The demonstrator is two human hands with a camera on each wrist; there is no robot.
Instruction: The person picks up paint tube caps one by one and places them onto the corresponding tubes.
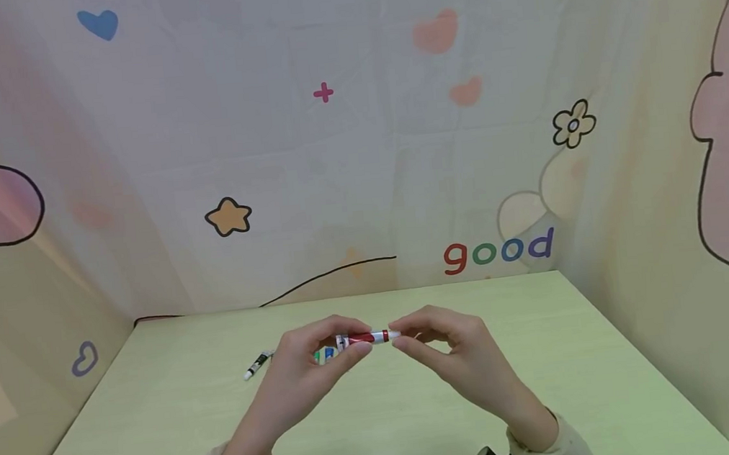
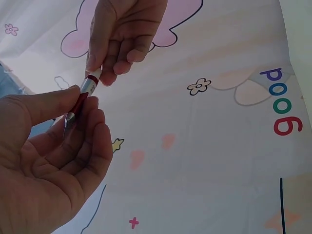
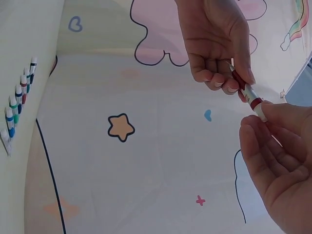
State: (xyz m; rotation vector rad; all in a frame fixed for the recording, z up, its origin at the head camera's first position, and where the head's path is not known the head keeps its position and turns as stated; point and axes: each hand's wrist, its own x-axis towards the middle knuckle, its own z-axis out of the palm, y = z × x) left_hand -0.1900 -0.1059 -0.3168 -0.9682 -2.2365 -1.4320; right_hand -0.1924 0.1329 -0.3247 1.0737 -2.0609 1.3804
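Note:
A small red-and-white paint tube (image 1: pixel 379 337) lies level between both hands above the table in the head view. My left hand (image 1: pixel 308 366) pinches its red body between thumb and fingers. With thumb and fingertips, my right hand (image 1: pixel 455 342) pinches the white cap (image 3: pixel 261 114) at the other end. The left wrist view shows the tube's flattened silver end (image 2: pixel 69 121) tapering past the left thumb. In the right wrist view the cap sits right at the right thumb, and the other fingers curl loosely below.
Several similar tubes with coloured bands stretch in a row on the table, including a blue one (image 3: pixel 10 122). A black-and-white tube (image 1: pixel 258 365) lies left of the left hand. Patterned cloth (image 1: pixel 335 187) encloses the pale table (image 1: pixel 545 356) at the back and sides.

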